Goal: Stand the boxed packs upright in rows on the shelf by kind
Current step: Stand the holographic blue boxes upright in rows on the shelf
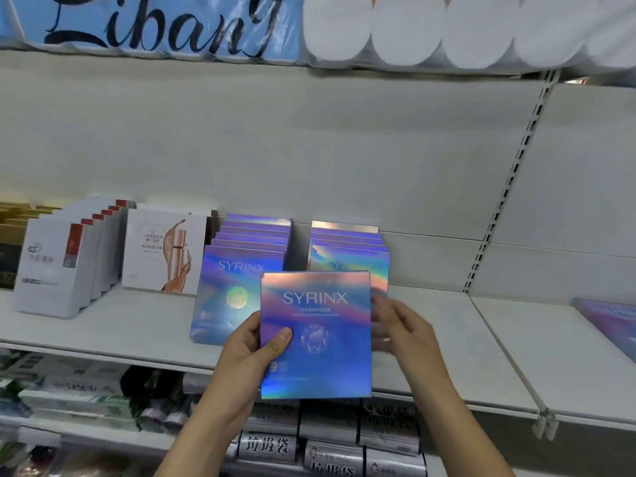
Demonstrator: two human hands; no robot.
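Pale shop shelf [103, 328], pack rows [254, 237] — perhaps toiletries [69, 397] below

A pale grey back panel [309, 149] fills the middle of the frame, and 1 slotted metal upright [508, 187] slants down it at right. The white shelf [103, 328] crosses the lower half. An upper shelf [137, 60] spans the top. The light is soft and even.

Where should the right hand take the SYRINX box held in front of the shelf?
By its free right edge, mid-height, coming in from the right: thumb on the front face, fingers behind. The SYRINX box is thin, flat and upright facing the camera, and the left hand pinches its lower left edge. The right hand hovers, blurred, beside that right edge.
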